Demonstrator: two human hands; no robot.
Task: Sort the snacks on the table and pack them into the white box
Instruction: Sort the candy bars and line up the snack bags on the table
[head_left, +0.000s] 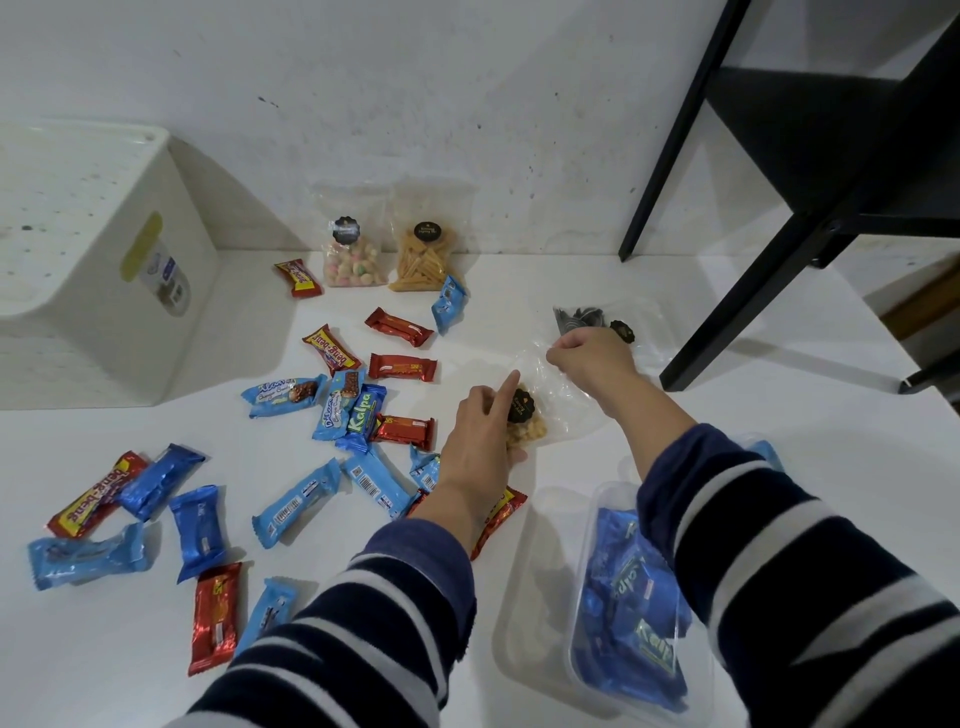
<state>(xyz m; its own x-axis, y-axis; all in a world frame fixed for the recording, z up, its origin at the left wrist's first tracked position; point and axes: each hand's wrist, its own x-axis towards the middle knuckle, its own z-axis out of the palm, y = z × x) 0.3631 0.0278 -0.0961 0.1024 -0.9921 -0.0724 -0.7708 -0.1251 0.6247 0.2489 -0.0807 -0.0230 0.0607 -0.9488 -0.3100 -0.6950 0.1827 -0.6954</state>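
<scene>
Fingers (558, 347) of both hands pinch the clear snack bag (540, 410).

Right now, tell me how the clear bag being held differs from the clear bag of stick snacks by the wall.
The held bag lies flat mid-table, gripped by the left hand and the right hand; the stick-snack bag stands against the wall, untouched. The held bag holds small round pale-yellow pieces, the stick-snack bag long orange sticks. The held bag looks less full. Both are clear plastic with a dark round sticker.
</scene>
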